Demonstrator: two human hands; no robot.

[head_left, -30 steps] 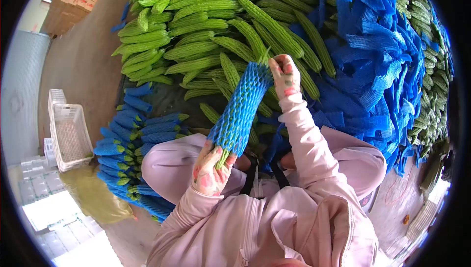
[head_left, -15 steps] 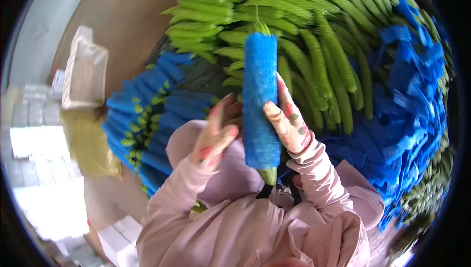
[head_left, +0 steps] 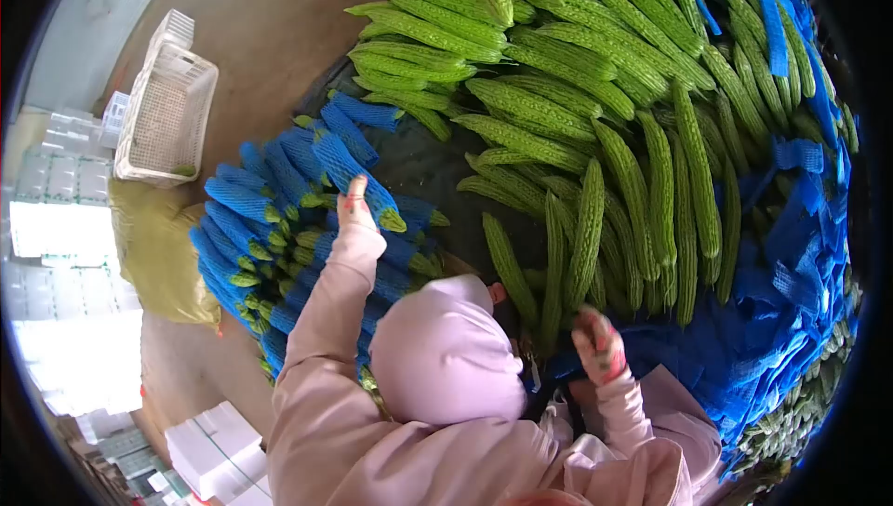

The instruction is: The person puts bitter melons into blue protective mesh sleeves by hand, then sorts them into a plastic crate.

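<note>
My left hand [head_left: 354, 206] is closed on the lower part of a bitter melon in a blue foam-net sleeve [head_left: 342, 166], whose green tip pokes out beyond the fingers. It lies over a pile of other sleeved bitter melons [head_left: 249, 204] at the left. My right hand [head_left: 600, 346] is in front of the bare bitter melons [head_left: 586, 227], close to their near ends and beside the heap of blue net sleeves [head_left: 744, 348]. Its fingers look curled but are blurred, and I cannot make out whether they hold anything.
A white plastic crate [head_left: 167, 115] stands on the floor at the far left, with a yellowish sack [head_left: 167, 259] below it. White boxes [head_left: 219, 455] sit at the lower left. My knee [head_left: 446, 352] rises between my arms. Dark green produce [head_left: 809, 394] lies at the far right.
The sleeved bitter melon has gone from upright before my chest to the left pile, now in my left hand. My right hand has let go of it and moved down and right.
</note>
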